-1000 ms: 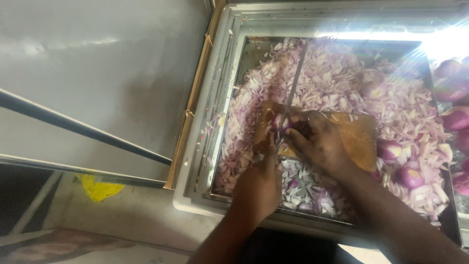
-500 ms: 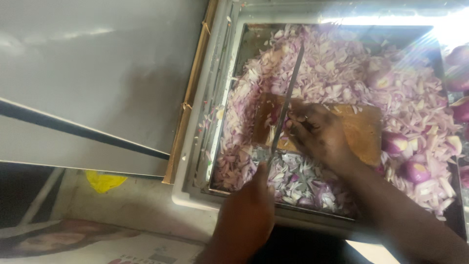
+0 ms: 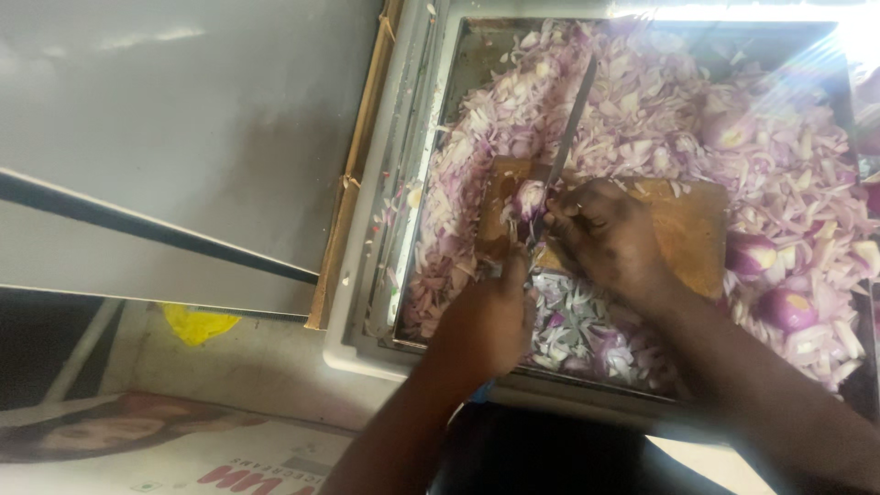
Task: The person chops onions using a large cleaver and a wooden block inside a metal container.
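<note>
On the board [image 3: 683,240], the right hand [image 3: 610,240] pins an onion [image 3: 530,198]; the left hand [image 3: 486,325] grips the knife [image 3: 570,124] beside it.

left hand [image 3: 486,325]: bare, no glove, no ring or band in sight; back of hand and knuckles showing.
right hand [image 3: 610,238]: bare, no glove, no ring visible; broad back of hand facing the camera.
left forearm: uncovered from wrist down to the near edge of the picture; no sleeve, cuff or watch to be seen.
right forearm: likewise uncovered along its whole visible length toward the near right corner; no sleeve or wristwear.
clothing: none in view on either arm; rest of the body out of frame.
</note>
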